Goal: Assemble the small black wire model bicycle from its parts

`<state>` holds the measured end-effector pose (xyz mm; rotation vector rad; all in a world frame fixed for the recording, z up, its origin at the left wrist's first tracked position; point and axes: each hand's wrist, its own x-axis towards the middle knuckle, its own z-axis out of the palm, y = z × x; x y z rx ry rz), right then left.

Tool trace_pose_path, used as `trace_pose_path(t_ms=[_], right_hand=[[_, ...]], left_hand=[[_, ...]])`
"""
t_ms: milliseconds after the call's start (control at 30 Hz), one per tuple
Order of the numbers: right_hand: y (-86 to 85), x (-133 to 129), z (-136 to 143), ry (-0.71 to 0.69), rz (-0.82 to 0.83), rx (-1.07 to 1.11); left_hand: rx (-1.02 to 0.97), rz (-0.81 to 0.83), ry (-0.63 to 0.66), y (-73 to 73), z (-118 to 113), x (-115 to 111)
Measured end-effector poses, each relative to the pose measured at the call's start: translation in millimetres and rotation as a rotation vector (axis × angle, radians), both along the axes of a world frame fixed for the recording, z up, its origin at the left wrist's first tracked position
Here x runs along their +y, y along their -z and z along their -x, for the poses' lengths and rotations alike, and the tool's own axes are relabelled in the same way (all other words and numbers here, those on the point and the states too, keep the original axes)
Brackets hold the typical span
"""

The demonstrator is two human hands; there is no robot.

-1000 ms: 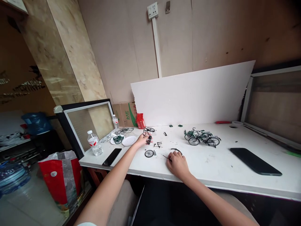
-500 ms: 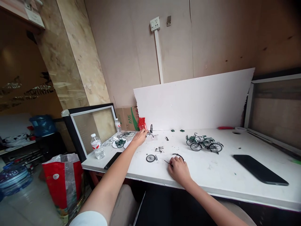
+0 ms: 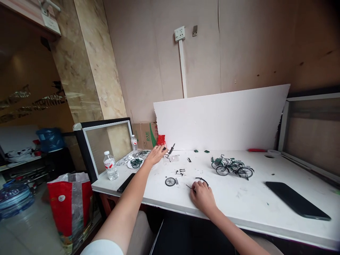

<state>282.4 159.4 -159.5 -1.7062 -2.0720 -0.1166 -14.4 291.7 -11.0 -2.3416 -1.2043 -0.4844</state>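
My left hand (image 3: pixel 156 155) reaches to the back of the table, its fingers closed at a small model bicycle part (image 3: pixel 172 148) with a dark wheel seen nearly edge-on. The exact grip is hidden behind the fingers. Near the front edge my right hand (image 3: pixel 203 195) rests closed on a thin dark rod (image 3: pixel 188 186), whose tip points left. A curved black strip (image 3: pixel 202 180) lies just beyond its knuckles. To its left are a loose spoked wheel (image 3: pixel 170 181) and several small dark parts (image 3: pixel 181 171).
Assembled model bicycles (image 3: pixel 231 167) stand on the right, with a black phone (image 3: pixel 297 200) nearby. A plate (image 3: pixel 130 165) with green parts, a water bottle (image 3: pixel 111 166) and another dark phone (image 3: pixel 125 182) occupy the left. A red box (image 3: pixel 160 139) stands behind my left hand.
The wheeled part at my left hand has gone from upright to tilted rightward. My right hand stays in place with the rod. The camera view has shifted slightly.
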Motion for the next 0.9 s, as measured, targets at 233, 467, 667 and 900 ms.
trace_pose_path(t_ms=[233, 467, 667, 900], right_hand=[[1.9, 1, 0, 0.004, 0.002, -0.015], [1.2, 0, 0, 0.0, 0.0, -0.012], [-2.5, -1, 0, -0.013, -0.006, -0.016], [-4.7, -3, 0, -0.028, -0.008, -0.038]], left_hand=[[-0.126, 0.132, 0.147, 8.2, -16, -2], [-0.126, 0.141, 0.123, 35.2, -18, -5], [-0.198, 0.13, 0.087, 61.1, -5, -7], [-0.289, 0.14, 0.068, 81.9, -13, -21]])
